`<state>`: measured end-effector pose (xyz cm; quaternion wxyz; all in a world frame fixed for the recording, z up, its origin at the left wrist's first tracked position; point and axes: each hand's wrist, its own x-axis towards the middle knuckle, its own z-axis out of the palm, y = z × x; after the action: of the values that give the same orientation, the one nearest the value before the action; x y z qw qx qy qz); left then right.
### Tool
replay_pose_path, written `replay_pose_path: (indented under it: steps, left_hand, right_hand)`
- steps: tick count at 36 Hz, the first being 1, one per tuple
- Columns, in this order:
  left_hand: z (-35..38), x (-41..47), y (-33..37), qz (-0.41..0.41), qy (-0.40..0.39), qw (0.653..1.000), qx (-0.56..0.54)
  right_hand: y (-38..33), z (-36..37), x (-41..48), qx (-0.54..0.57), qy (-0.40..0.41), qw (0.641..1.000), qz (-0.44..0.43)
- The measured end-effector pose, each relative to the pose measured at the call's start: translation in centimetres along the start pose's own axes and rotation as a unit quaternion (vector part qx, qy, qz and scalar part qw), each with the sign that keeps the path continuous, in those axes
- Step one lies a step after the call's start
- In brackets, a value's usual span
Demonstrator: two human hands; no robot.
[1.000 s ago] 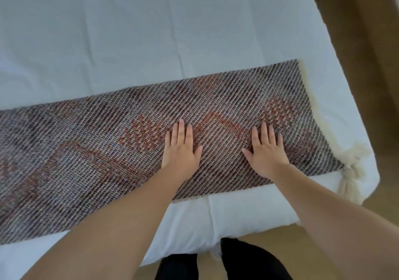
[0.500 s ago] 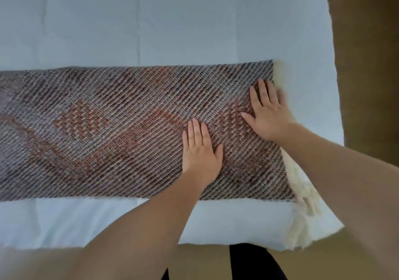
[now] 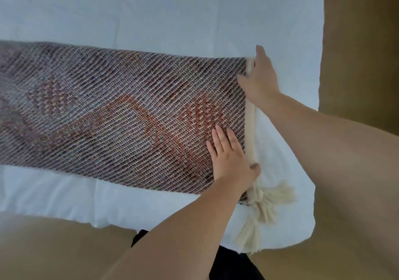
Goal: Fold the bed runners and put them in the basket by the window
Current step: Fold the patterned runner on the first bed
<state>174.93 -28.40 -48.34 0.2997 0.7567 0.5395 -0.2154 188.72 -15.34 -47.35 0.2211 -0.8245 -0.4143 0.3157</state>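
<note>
our left grip and right grip, flat and empty, have slid to the tasselled end of the brown woven bed runner; folding can start.

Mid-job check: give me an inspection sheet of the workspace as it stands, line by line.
Surface: bed with a white sheet, lightly creased.
Job's things: one woven bed runner lies flat and unfolded across the bed; its cream tassels hang at the near right corner. The basket is not in view.
Clutter: nothing seen.
Hands: left hand lies flat on the runner by its near right corner; right hand is at the far right corner, fingers straight along the cream edge band.
Cables: nothing seen.
Surroundings: brown floor to the right of the bed and in front of it; the person's dark trousers at the bottom edge.
</note>
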Motion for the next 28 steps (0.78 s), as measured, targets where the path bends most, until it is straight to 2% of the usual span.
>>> replay_pose_path:
  steps: [3, 7, 11, 16, 21, 24, 28]
  left_hand:
    - [-0.8, -0.4, 0.7, -0.012, -0.020, 1.000, -0.006]
    - [-2.2, -1.0, -0.1, -0.002, -0.027, 0.998, -0.059]
    - [-4.4, -2.4, -2.6, -0.009, -0.013, 0.992, -0.128]
    - [-8.0, -5.5, -6.8, -0.046, 0.017, 0.993, -0.105]
    - [-11.7, -9.5, -11.6, -0.085, 0.060, 0.986, -0.131]
    - [-13.9, -12.1, -14.3, -0.100, 0.096, 0.977, -0.164]
    - [-16.2, -16.0, -18.3, -0.106, 0.137, 0.973, -0.151]
  right_hand:
    - [-0.1, -0.3, 0.5, 0.021, -0.017, 0.996, 0.082]
    - [-0.4, -0.7, 0.8, 0.040, -0.016, 0.993, 0.110]
    - [-2.1, -1.4, -0.3, 0.073, -0.008, 0.992, 0.101]
    - [-6.1, -3.0, -3.0, 0.101, -0.003, 0.992, 0.078]
    - [-11.9, -4.7, -6.2, 0.138, -0.004, 0.988, 0.068]
    - [-15.6, -5.7, -8.4, 0.125, -0.001, 0.991, 0.050]
    - [-20.4, -6.4, -11.9, 0.104, 0.000, 0.994, 0.020]
